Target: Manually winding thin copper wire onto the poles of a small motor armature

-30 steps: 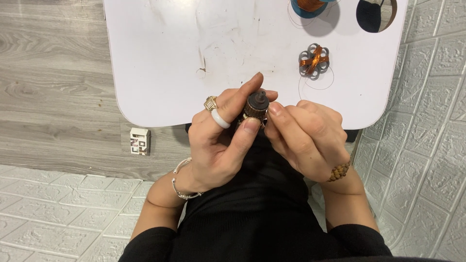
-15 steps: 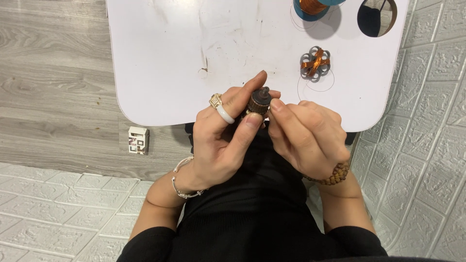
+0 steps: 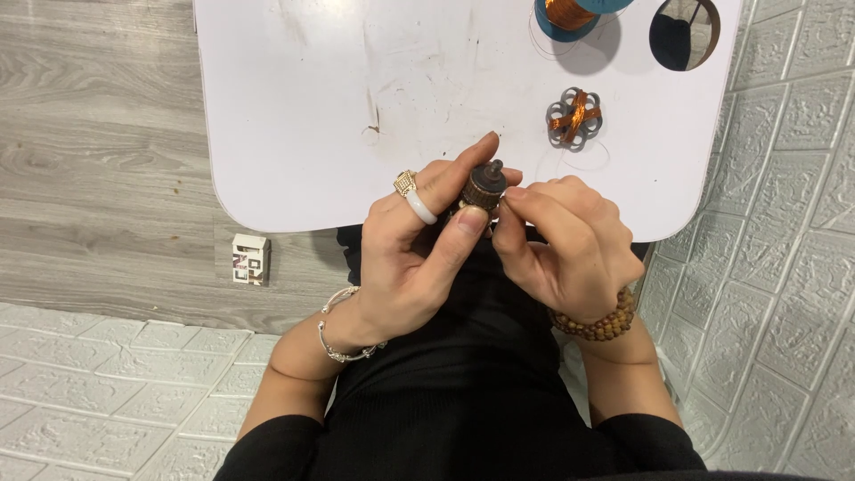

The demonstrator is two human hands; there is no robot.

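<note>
the left hand (image 3: 419, 258) holds a small dark motor armature (image 3: 482, 187) just off the near edge of the white surface (image 3: 312, 98), its grip closed on the part: thumb pressed against the lower side, forefinger curled over the top at about 11 o'clock of it. the armature stands nearly upright with its short shaft pointing toward 12 o'clock. the right hand (image 3: 565, 245) sits at 4 o'clock of the armature, fingertips pinched narrow right against its side; whether they hold a fine wire there is too small to tell. the left hand wears a white ring and a gold ring, with a thin bracelet at the wrist; the right wrist carries a brown bead bracelet (image 3: 597, 325).

on the surface, at 1 o'clock of the hands, lies a grey slotted core wound with copper wire (image 3: 574, 118). further toward 12 o'clock, at the far edge, stands a blue spool of copper wire (image 3: 570, 18), and beside it at 3 o'clock is a round hole in the surface (image 3: 684, 34). a small white box (image 3: 249, 259) lies on the wooden floor at 9 o'clock of the hands.
</note>
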